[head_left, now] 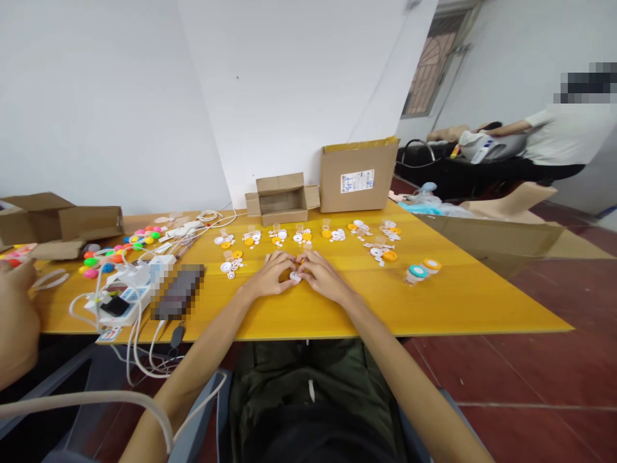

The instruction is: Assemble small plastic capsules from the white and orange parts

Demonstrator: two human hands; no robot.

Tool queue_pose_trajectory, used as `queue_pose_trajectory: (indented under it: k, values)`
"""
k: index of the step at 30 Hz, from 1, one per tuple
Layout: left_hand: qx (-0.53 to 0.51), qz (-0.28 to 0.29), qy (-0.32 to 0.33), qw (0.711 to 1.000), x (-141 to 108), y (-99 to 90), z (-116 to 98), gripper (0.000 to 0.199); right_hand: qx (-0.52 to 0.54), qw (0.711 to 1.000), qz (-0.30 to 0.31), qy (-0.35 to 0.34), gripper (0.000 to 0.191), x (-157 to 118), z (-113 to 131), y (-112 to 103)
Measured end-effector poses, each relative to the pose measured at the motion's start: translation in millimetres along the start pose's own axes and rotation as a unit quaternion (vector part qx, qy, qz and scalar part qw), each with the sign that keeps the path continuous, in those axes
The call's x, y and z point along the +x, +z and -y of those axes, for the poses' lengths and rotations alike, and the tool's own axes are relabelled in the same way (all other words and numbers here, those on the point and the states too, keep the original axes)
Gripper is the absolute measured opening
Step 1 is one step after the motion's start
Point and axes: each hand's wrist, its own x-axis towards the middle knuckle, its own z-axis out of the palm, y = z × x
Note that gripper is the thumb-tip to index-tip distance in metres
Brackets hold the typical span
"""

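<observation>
Close to the table's front edge, my left hand (270,274) and my right hand (322,276) meet, fingers bent inward. Their fingertips pinch a small white plastic disc (295,276) from both sides. Its finer shape is too small to make out. Just beyond my fingers, a clear cup (307,246) is partly hidden. Around it lie several little groups of white gears, orange round parts and clear cups, among them a white gear (231,274) on the left and an orange lid (389,256) on the right.
Two assembled jars, one with a teal lid (418,271) and one with an orange lid (432,264), stand at right. A power strip (139,292), cables and a phone (179,292) lie left. Cardboard boxes (359,177) line the back. Another person's hand (17,283) is at far left.
</observation>
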Motion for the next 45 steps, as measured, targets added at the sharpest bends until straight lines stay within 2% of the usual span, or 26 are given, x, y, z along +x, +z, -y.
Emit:
queue_pose_trajectory:
  k: [45]
  values:
    - [0.004,0.000,0.003,1.000,0.2,0.6,0.9,0.021,-0.015,0.999,-0.013,-0.035,0.017,-0.9,0.6,-0.5]
